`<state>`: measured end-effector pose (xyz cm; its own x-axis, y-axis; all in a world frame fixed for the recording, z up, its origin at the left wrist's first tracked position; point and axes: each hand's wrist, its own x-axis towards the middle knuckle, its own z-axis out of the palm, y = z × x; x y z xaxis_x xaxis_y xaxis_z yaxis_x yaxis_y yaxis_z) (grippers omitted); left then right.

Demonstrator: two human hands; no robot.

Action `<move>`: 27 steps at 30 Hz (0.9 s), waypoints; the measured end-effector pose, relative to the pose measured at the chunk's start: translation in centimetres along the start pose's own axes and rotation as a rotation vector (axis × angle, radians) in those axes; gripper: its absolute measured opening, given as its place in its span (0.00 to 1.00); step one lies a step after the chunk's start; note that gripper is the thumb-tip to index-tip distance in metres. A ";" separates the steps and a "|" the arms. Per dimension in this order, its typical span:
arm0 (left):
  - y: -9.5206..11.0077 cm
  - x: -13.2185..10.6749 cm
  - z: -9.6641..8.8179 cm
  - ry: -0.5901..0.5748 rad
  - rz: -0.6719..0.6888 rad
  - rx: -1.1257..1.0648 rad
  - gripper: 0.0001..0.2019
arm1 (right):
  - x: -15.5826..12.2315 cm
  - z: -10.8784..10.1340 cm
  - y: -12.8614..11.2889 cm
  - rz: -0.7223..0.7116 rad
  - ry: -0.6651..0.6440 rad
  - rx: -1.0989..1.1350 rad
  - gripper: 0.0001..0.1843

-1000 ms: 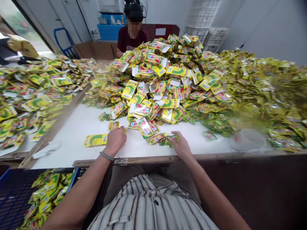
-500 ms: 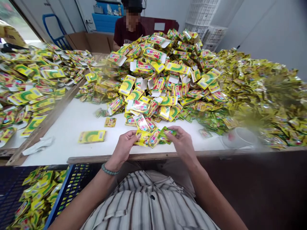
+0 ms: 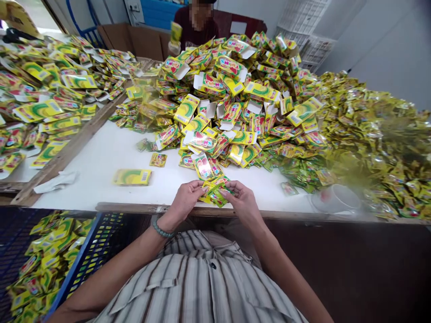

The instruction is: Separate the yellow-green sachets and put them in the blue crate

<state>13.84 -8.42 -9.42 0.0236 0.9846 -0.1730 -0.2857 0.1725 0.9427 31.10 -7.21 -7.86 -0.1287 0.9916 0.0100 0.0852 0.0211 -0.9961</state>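
Note:
My left hand (image 3: 183,202) and my right hand (image 3: 243,202) are together at the near edge of the white table (image 3: 107,157), both pinched on a small bunch of yellow-green sachets (image 3: 215,192) held between them. Just beyond lies a big heap of yellow cartons (image 3: 229,107), many with open white flaps. A flat closed carton (image 3: 132,177) lies alone to the left of my left hand, with a single sachet (image 3: 158,159) behind it.
A huge pile of loose sachets (image 3: 370,130) covers the table's right side, with a white roll of tape (image 3: 333,199) at its near edge. More cartons (image 3: 43,107) fill the left table. A blue crate (image 3: 50,260) of filled cartons stands lower left. A person (image 3: 198,22) sits opposite, holding up a carton.
My hands left the table surface, picked up sachets and drew together near the table edge. The person opposite has raised a carton.

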 end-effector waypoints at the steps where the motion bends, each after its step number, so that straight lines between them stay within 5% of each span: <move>1: 0.1 0.0 0.0 -0.024 -0.006 -0.001 0.19 | 0.0 0.0 -0.2 -0.003 -0.025 0.002 0.19; 4: 0.1 0.0 0.1 -0.046 0.006 -0.018 0.19 | -0.1 0.3 -0.6 -0.009 -0.021 0.030 0.19; 12: -0.6 -0.7 1.9 0.023 0.038 -0.217 0.24 | -0.7 1.2 0.1 -0.011 0.255 0.138 0.20; 20: -0.6 -0.3 2.8 -0.015 0.069 -0.138 0.22 | -1.6 0.8 0.7 0.032 0.076 0.081 0.20; 23: -0.2 0.5 2.4 0.013 0.142 0.071 0.21 | -1.3 -0.5 0.9 0.019 0.157 0.025 0.17; 27: 0.3 1.5 2.2 0.076 0.413 0.794 0.23 | -0.4 -3.1 1.2 -0.063 0.432 -0.195 0.16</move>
<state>15.85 -6.81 -8.74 -0.0058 0.9727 0.2321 0.4897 -0.1996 0.8488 34.32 -7.19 -8.79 0.2791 0.9490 0.1468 0.2801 0.0658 -0.9577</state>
